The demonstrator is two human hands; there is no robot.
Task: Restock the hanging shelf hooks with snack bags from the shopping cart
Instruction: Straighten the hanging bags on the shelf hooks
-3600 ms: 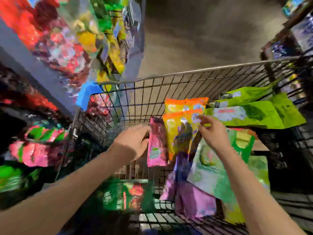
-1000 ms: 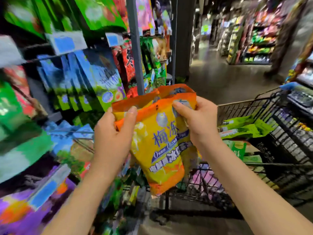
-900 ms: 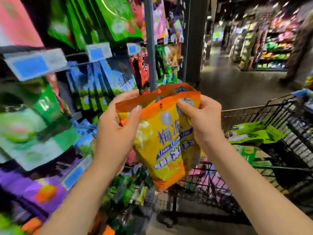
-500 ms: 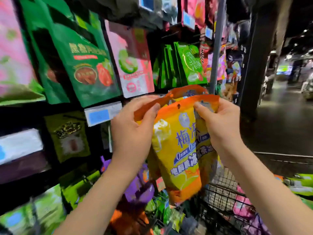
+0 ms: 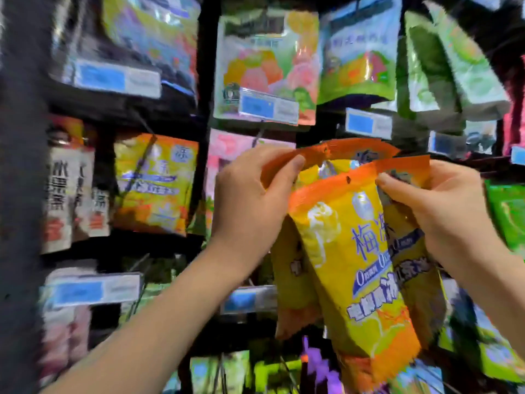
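I hold a small stack of yellow snack bags [image 5: 349, 251] with orange top strips in front of the hanging shelf. My left hand [image 5: 252, 200] pinches the orange top edge of the rear bag, thumb on the front. My right hand [image 5: 437, 211] grips the top right corner of the front bags. A matching yellow and orange bag [image 5: 153, 183] hangs on a hook to the left, at about the same height. The shopping cart is out of view.
Rows of other hanging bags fill the rack: a pastel fruit bag [image 5: 267, 66] above, green bags [image 5: 454, 61] at the upper right, white bags [image 5: 71, 183] at the left. Blue and white price tags [image 5: 267, 109] stick out on hook ends. A dark upright [image 5: 204, 109] divides the rack.
The view has swung left from the aisle and cart to face the rack straight on. Both hands have kept their hold on the yellow bags and carried them up towards the hooks.
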